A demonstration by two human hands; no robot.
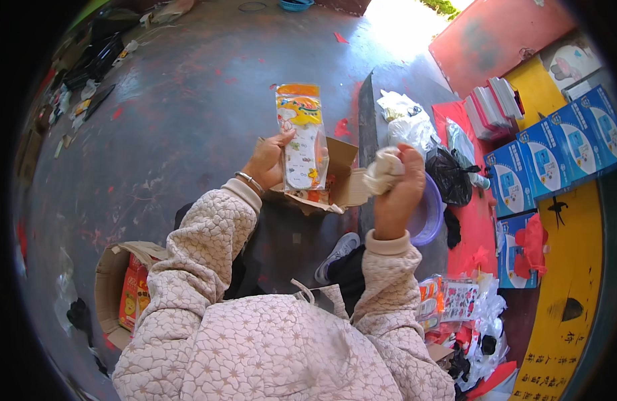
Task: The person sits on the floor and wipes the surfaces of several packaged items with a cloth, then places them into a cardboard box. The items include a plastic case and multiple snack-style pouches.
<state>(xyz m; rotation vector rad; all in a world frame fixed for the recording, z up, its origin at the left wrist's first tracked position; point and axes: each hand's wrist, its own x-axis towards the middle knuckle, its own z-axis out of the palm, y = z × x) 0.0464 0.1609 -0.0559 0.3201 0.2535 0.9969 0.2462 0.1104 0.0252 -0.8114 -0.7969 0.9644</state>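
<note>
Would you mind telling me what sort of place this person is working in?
Probably an informal packing or sorting spot at a small shop or storeroom: a bare concrete floor, stacked blue boxes, an open cardboard box, and a packet in the left hand.

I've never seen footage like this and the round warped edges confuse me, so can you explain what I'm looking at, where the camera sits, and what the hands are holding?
This is one picture from a wide fisheye camera worn on a person's head, looking down; that lens bends the edges. No machine is involved, only two bare hands in quilted cream sleeves. The left hand holds up a flat clear plastic packet with orange and yellow print. The right hand clutches a crumpled white cloth or wrapper. Behind them is an open brown cardboard box above the grey concrete floor. Blue printed boxes lie to the right.
</note>
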